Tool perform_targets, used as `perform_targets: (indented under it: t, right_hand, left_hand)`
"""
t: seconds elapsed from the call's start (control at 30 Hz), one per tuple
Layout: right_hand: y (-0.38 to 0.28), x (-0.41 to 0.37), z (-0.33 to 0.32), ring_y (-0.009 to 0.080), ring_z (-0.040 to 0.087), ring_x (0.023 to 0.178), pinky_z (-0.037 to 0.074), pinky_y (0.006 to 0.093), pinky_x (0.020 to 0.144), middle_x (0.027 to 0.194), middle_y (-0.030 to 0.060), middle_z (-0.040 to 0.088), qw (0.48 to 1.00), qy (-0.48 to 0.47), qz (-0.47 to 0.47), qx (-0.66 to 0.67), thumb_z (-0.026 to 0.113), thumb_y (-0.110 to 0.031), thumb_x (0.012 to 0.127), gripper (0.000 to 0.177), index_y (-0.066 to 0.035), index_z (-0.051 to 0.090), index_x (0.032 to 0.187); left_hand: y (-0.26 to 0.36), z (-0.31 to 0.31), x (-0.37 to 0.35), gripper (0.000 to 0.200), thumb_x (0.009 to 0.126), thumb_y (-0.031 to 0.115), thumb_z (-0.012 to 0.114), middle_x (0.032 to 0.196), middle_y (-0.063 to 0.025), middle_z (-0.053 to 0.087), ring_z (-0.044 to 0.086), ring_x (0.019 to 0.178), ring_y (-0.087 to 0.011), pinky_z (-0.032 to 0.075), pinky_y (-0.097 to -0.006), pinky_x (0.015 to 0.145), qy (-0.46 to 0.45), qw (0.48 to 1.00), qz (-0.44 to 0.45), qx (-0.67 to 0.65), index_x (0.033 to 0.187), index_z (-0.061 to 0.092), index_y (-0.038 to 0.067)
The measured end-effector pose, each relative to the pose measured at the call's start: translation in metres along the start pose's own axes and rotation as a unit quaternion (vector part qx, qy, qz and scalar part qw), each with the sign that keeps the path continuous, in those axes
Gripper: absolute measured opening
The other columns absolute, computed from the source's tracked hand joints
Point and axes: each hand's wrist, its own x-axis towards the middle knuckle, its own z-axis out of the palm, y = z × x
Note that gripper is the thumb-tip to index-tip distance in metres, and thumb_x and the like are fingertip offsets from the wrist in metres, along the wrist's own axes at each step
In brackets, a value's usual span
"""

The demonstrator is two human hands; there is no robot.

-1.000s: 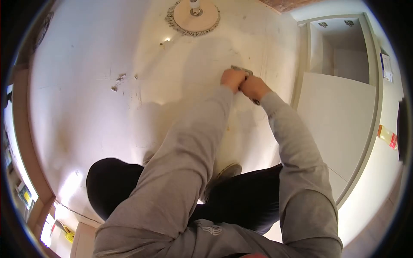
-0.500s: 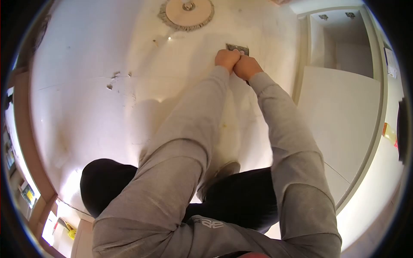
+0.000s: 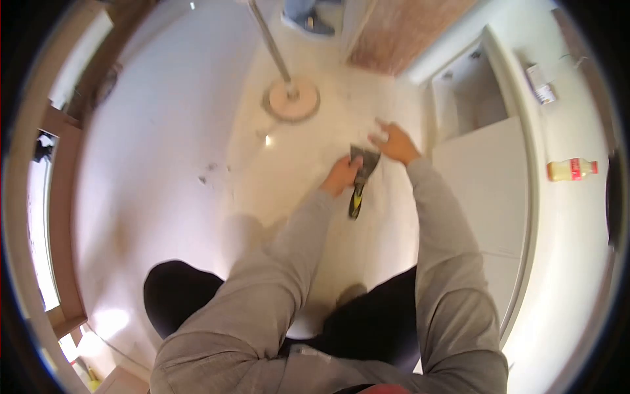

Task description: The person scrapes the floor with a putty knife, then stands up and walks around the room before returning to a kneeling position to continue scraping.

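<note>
A scraper (image 3: pixel 369 159) with a wide metal blade and a black-and-yellow handle is over the pale floor ahead of me. My left hand (image 3: pixel 341 175) grips it near the blade, and the handle points back toward my knees. Just to the right, my right hand (image 3: pixel 398 144) is off the tool, its fingers apart and slightly blurred. Nothing shows in that hand.
A round mop (image 3: pixel 293 105) with a long pole stands on the floor (image 3: pixel 157 144) ahead. Behind it is another person's shoe (image 3: pixel 314 23). Grey debris (image 3: pixel 207 175) lies to the left. A white cabinet (image 3: pixel 479 190) is at right, with a bottle (image 3: pixel 569 170) beyond.
Both hands were together on the scraper; my right hand has let go and moved apart. The scraper's whole handle now shows. The view has tilted up, bringing in the mop pole and shoe.
</note>
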Motion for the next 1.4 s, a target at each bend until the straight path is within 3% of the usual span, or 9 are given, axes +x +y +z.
perform_targets:
  t: [0.07,0.1,0.23,0.63,0.77,0.87,0.97,1.23,1.4]
  right_hand:
    - [-0.002,0.009,-0.014,0.0339,0.058,0.116,0.043,0.0392,0.102,0.126,0.0196,0.061,0.981,-0.079,-0.003,0.178,0.064,-0.045,0.088,0.066,-0.010,0.047,0.141]
    - [0.006,0.024,-0.016,0.0271,0.062,0.110,0.046,0.0366,0.098,0.119,0.0157,0.066,0.986,-0.083,-0.112,0.089,0.066,-0.041,0.089,0.058,-0.010,0.054,0.136]
    - [-0.069,-0.010,-0.080,0.0140,0.063,0.091,0.051,0.0291,0.081,0.101,0.0039,0.070,0.895,-0.141,-0.095,0.412,0.064,-0.030,0.093,0.036,-0.004,0.067,0.118]
    - [-0.115,-0.038,-0.159,0.0101,0.062,0.069,0.055,0.0283,0.067,0.078,-0.0001,0.064,0.839,-0.116,-0.117,0.519,0.069,-0.028,0.091,0.021,-0.008,0.065,0.088]
    - [-0.112,-0.049,-0.161,0.0102,0.061,0.065,0.053,0.0264,0.062,0.075,0.0013,0.064,0.847,-0.108,-0.118,0.506,0.070,-0.030,0.090,0.026,-0.006,0.066,0.083]
    - [-0.114,-0.044,-0.159,0.0106,0.061,0.064,0.053,0.0266,0.062,0.075,0.0018,0.063,0.909,-0.111,-0.073,0.395,0.071,-0.032,0.089,0.028,-0.006,0.066,0.083]
    - [-0.131,-0.053,-0.149,0.0115,0.061,0.067,0.053,0.0281,0.063,0.076,0.0024,0.064,0.922,-0.068,-0.096,0.368,0.070,-0.035,0.089,0.030,-0.005,0.069,0.091]
    - [-0.159,-0.051,-0.125,0.0090,0.061,0.085,0.049,0.0252,0.071,0.097,-0.0011,0.068,0.892,-0.097,-0.226,0.379,0.065,-0.027,0.093,0.027,-0.005,0.068,0.109]
    - [-0.160,-0.071,-0.136,0.0083,0.061,0.084,0.050,0.0264,0.073,0.095,-0.0021,0.068,0.871,-0.130,-0.123,0.458,0.067,-0.024,0.092,0.020,-0.008,0.069,0.104]
  left_hand:
    - [0.042,0.001,-0.024,0.034,0.101,0.039,0.051,0.084,-0.0053,0.067,0.067,0.066,-0.0159,0.053,-0.0322,0.056,-0.068,0.996,0.059,0.026,0.110,0.057,0.007]
    - [0.063,0.005,-0.037,0.035,0.101,0.040,0.050,0.084,-0.0052,0.067,0.067,0.068,-0.0160,0.053,-0.0304,0.057,-0.084,0.991,0.100,0.005,0.112,0.057,0.008]
    - [0.145,0.011,-0.087,0.035,0.101,0.039,0.050,0.083,-0.0054,0.066,0.067,0.066,-0.0178,0.054,-0.0300,0.057,-0.061,0.988,0.132,0.047,0.112,0.056,0.007]
    - [0.312,-0.009,-0.171,0.032,0.102,0.029,0.050,0.077,-0.0086,0.063,0.062,0.058,-0.0184,0.052,-0.0323,0.048,0.071,0.942,0.194,0.265,0.098,0.060,-0.001]
    - [0.304,-0.045,-0.174,0.032,0.101,0.029,0.050,0.071,-0.0094,0.060,0.060,0.051,-0.0187,0.053,-0.0311,0.046,0.102,0.929,0.254,0.250,0.094,0.058,-0.001]
    - [0.279,-0.058,-0.191,0.030,0.102,0.028,0.048,0.076,-0.0082,0.063,0.063,0.058,-0.0166,0.052,-0.0295,0.047,0.107,0.919,0.252,0.283,0.100,0.059,0.000]
    - [0.246,-0.048,-0.200,0.027,0.102,0.027,0.049,0.076,-0.0072,0.063,0.062,0.056,-0.0141,0.052,-0.0278,0.050,0.014,0.918,0.159,0.362,0.101,0.058,0.002]
    - [0.234,-0.016,-0.206,0.027,0.101,0.028,0.051,0.076,-0.0057,0.063,0.062,0.056,-0.0139,0.051,-0.0267,0.051,-0.081,0.940,0.181,0.277,0.104,0.058,0.002]
    - [0.230,-0.026,-0.195,0.029,0.101,0.028,0.052,0.075,-0.0063,0.063,0.062,0.056,-0.0141,0.051,-0.0270,0.049,-0.053,0.951,0.156,0.261,0.100,0.059,0.000]
